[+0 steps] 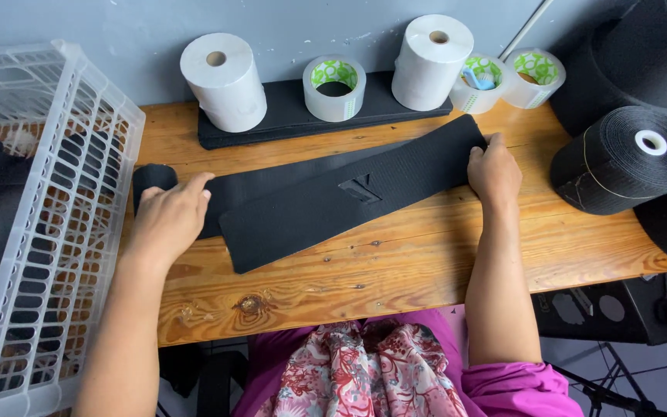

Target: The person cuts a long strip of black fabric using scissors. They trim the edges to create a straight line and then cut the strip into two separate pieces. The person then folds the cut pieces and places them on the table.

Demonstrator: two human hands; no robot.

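Matt black ribbed fabric strap [349,197], varnished knotty wood counter [395,270], white paper rolls [225,81], glossy white plastic crate [55,232].

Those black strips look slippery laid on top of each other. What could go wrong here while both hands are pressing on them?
The top black strip lies slanted over the longer strip beneath; with the left hand and right hand only at the ends, the layers might shift out of line.

The right hand works close to the white paper roll and tape rolls; a nudge could topple them.

The strip's lower left corner lies toward the table edge and might slide off.
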